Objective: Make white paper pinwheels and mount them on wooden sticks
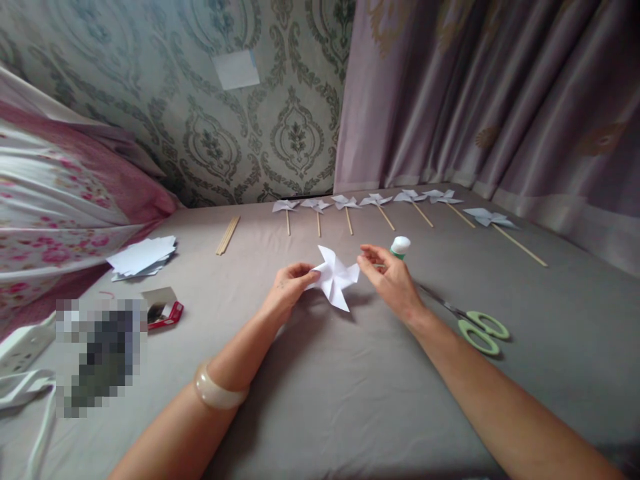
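A white paper pinwheel (pixel 334 279) with folded, pointed blades is held up over the grey sheet in front of me. My left hand (pixel 294 280) pinches its left blade, thumb on top. Beside the right blade is my right hand (pixel 387 273), fingers loosely curled and the thumb a little apart from them. Whether its thumb tip touches the paper I cannot tell. Just behind this hand shows a glue stick (pixel 401 246) with a white cap and green body, partly hidden. Green-handled scissors (pixel 483 330) lie right of my right wrist, their blades partly behind it.
Several finished pinwheels on sticks (pixel 349 203) line the back. Loose wooden sticks (pixel 228 235) and stacked white paper (pixel 143 257) lie to the left. Nearer are an open red box (pixel 167 317), a power strip (pixel 23 350) and a blurred-out object (pixel 107 353). Curtains (pixel 425 100) hang at right.
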Tool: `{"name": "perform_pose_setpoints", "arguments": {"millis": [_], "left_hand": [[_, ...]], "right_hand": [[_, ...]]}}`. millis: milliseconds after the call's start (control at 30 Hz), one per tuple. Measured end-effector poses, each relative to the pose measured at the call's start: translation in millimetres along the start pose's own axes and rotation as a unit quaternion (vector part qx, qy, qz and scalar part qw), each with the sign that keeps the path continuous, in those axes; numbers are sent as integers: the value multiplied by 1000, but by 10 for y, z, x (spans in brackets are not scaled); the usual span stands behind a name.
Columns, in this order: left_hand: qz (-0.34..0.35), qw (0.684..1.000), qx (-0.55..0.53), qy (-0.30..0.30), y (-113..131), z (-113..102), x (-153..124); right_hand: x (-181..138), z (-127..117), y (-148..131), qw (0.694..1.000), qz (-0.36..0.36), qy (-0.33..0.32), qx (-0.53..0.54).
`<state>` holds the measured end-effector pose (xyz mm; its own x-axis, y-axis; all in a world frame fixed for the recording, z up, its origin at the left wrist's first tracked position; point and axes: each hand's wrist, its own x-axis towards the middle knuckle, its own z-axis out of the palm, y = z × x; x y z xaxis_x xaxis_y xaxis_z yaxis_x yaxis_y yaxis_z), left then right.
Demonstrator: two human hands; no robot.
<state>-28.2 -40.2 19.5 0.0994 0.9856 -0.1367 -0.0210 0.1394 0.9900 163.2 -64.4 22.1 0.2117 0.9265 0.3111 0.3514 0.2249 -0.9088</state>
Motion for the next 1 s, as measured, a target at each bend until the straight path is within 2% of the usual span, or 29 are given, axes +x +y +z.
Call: {"name": "perform_pose_setpoints", "arguments": {"millis": [100,167,300,500,700,833,1000], "left_hand": [[2,998,-66,20,4,31,-23],[4,995,-96,28,-3,57,-34],[7,991,-126,38,-14,99,-59],[21,990,-135,35,-9,163,-123],[8,995,-100,4,12,215,-201],[15,997,-63,-34,3,204,-204],[-14,995,-64,-70,3,201,-203]], "right_hand": [[-9,32,-5,988,110,3,109],[-28,62,-5,981,144,0,133],[-82,118,-30,972,165,-25,163],[-169,192,-119,942,193,-62,267],[-151,190,-88,952,181,-23,245],[-124,163,-51,963,156,-42,216],[-121,143,-35,982,126,-57,129]]}}
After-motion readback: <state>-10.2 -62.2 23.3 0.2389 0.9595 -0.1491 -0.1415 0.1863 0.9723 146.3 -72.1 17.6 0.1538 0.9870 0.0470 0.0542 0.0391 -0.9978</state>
